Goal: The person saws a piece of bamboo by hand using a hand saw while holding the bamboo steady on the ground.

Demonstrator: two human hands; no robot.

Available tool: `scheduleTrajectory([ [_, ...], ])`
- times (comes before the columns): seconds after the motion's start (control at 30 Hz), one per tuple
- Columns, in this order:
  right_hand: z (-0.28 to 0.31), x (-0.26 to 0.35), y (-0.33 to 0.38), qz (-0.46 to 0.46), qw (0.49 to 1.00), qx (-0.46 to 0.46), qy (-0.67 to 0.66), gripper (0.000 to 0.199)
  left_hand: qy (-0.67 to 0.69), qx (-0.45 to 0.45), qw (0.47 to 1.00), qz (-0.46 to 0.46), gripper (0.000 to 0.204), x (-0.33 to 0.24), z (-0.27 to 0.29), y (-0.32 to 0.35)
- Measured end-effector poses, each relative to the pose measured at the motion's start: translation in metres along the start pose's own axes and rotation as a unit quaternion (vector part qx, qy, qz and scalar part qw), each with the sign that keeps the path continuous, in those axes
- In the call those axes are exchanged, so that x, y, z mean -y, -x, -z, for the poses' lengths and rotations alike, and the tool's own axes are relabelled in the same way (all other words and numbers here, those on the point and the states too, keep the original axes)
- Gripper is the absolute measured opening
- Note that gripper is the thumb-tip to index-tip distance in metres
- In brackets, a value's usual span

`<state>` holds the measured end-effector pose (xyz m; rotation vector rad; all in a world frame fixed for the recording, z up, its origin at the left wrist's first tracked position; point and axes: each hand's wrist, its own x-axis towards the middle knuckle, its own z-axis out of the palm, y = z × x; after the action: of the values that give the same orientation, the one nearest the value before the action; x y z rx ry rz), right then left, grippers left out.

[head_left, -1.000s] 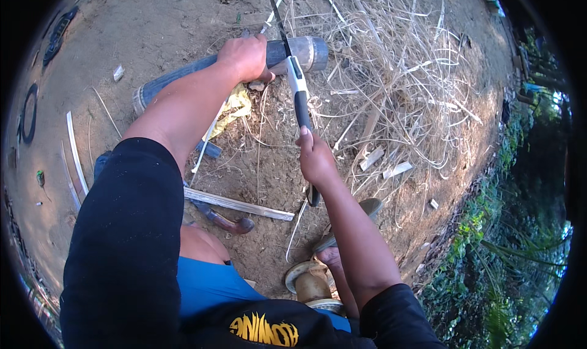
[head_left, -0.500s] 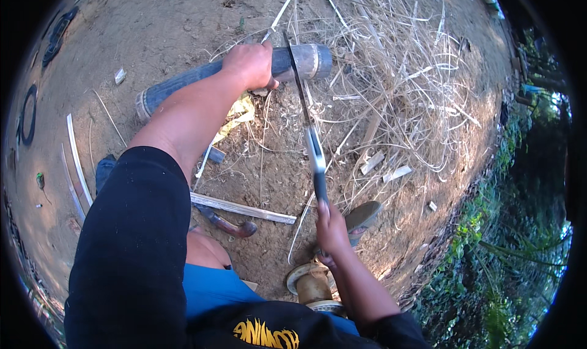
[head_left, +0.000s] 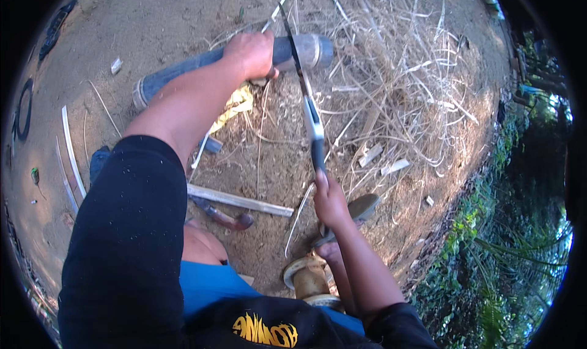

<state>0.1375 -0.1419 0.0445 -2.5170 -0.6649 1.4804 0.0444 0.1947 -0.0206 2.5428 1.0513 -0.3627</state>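
A thick, dark bamboo pole [head_left: 178, 75] lies crosswise ahead of me, with a pale ring near its right end. My left hand [head_left: 252, 52] is closed around it, left of the ring. A handsaw [head_left: 313, 124] runs away from me, its narrow dark blade crossing the pole between my left hand and the ring. My right hand [head_left: 331, 197] grips the saw's dark handle, near my sandalled foot [head_left: 365, 207]. Whether the teeth have cut into the pole cannot be made out. Yellow material [head_left: 235, 109] lies just below the pole.
Tangled pale shavings [head_left: 403, 83] cover the ground at right. A flat wooden strip [head_left: 241, 200] and a curved tool handle [head_left: 229, 219] lie nearer me. A spool-shaped stand [head_left: 309, 280] is between my legs. Small wood blocks [head_left: 395, 167] lie right of the saw; green plants edge the ground.
My right hand has pushed the saw forward, so more blade extends past the pole. The left hand keeps its hold; the whole view has shifted slightly.
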Motion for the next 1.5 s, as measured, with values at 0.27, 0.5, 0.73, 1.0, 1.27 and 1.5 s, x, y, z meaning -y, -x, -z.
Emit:
scheduleTrajectory([
  [0.27,-0.022,-0.065,0.060,0.141,0.981,-0.125,-0.047,0.059,-0.028,0.039,0.999,0.015,0.088,-0.001,0.024,-0.005],
  [0.5,0.021,0.040,-0.033,0.020,0.998,-0.056,-0.012,0.067,0.008,-0.009,1.000,-0.015,0.088,-0.018,0.010,-0.012],
  [0.73,-0.002,-0.009,-0.012,0.016,0.999,-0.039,-0.014,0.067,0.000,-0.024,1.000,-0.009,0.085,-0.010,0.015,-0.011],
  [1.0,-0.031,-0.068,0.049,0.074,0.994,-0.062,-0.042,0.060,-0.028,0.017,0.999,0.007,0.091,-0.004,0.018,-0.003],
  [1.27,-0.020,0.018,0.006,0.035,0.996,-0.053,-0.065,0.060,-0.016,0.017,1.000,0.000,0.089,-0.003,0.016,-0.002],
  [1.5,-0.018,-0.052,0.058,0.009,0.993,-0.058,-0.101,0.049,-0.001,-0.016,1.000,-0.003,0.083,-0.016,0.017,-0.006],
])
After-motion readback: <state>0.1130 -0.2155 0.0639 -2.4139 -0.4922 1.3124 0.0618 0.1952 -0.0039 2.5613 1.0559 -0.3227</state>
